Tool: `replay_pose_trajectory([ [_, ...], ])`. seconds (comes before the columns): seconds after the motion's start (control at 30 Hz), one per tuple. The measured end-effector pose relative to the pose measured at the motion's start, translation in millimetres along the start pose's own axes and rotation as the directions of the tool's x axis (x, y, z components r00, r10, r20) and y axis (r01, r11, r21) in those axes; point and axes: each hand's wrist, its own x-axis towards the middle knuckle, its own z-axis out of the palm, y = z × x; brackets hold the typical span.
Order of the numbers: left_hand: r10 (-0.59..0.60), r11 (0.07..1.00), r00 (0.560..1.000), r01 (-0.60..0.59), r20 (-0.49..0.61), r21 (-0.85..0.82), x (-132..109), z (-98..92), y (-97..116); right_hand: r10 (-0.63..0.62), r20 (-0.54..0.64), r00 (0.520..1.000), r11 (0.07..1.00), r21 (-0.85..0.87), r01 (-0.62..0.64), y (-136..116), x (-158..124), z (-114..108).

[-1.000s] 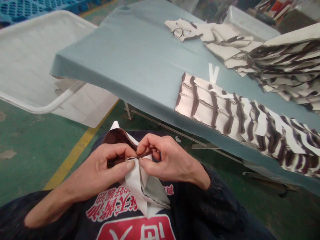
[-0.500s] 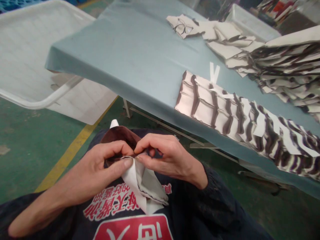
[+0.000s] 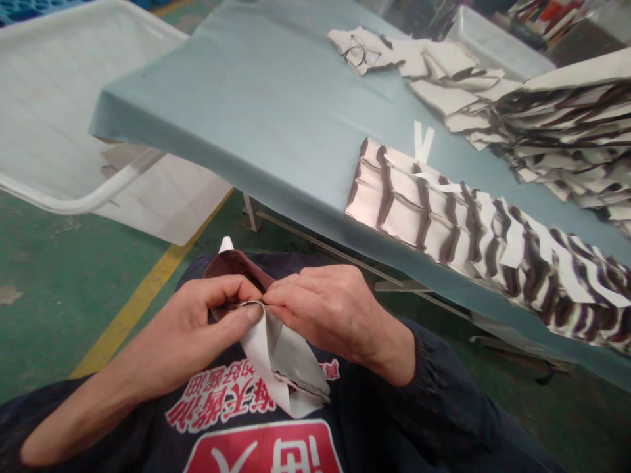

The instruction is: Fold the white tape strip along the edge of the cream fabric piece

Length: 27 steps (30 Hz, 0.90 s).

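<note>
Over my lap, both hands meet on a folded piece of white-and-brown material (image 3: 296, 360) with a dark seam along its lower edge. My left hand (image 3: 211, 328) is closed, its thumb and forefinger pinching the material's upper edge. Against the same edge, my right hand (image 3: 340, 309) has its fingers pressed together; its thumb is mostly hidden. A brown part (image 3: 236, 264) of the piece curves up behind my fingers, with a small white tip (image 3: 225, 244) at its top. A white strip hangs beneath my left thumb.
A table (image 3: 246, 85) with a grey-blue cover stands ahead. Stacked white-and-brown pieces (image 3: 404, 203), with white strips among them, run along its near edge. Farther back are a larger heap (image 3: 566, 125) and glasses (image 3: 362, 51). A white plastic bin (image 3: 73, 85) stands at left.
My right hand has rolled over the material, its fingers now flatter and closer together and its thumb tucked underneath. My left hand keeps its pinch almost unmoved.
</note>
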Motion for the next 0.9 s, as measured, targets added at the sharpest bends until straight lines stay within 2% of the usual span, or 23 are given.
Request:
replay_pose_trajectory([
  [0.13, -0.021, 1.000, 1.000, 0.021, -0.002, 0.007, 2, 2.9, 7, -0.072, -0.010, 0.997, 0.990, -0.121, 0.071, -3, 1, 2],
  [0.33, -0.038, 0.999, 0.999, 0.038, 0.026, 0.000, 4, 4.0, 7, -0.026, -0.129, 0.991, 0.986, -0.167, 0.004, -7, 2, 15],
  [0.53, -0.091, 0.996, 0.991, 0.093, 0.101, -0.012, 6, 2.5, 3, 0.162, -0.144, 0.976, 0.986, 0.068, -0.154, -6, 2, 19],
  [0.6, -0.108, 0.994, 0.987, 0.111, 0.117, -0.019, 6, 2.4, -2, 0.209, -0.109, 0.972, 0.968, 0.168, -0.189, -5, 2, 18],
  [0.7, -0.097, 0.994, 0.990, 0.101, 0.103, -0.031, 5, 3.1, -8, 0.232, -0.040, 0.972, 0.936, 0.283, -0.211, -4, 2, 16],
  [0.83, -0.095, 0.994, 0.989, 0.101, 0.110, -0.046, 5, 3.6, -4, 0.256, -0.073, 0.964, 0.913, 0.347, -0.216, -4, 3, 18],
  [0.9, -0.094, 0.993, 0.989, 0.101, 0.116, -0.058, 3, 3.9, 1, 0.289, -0.051, 0.956, 0.875, 0.419, -0.243, -3, 3, 21],
])
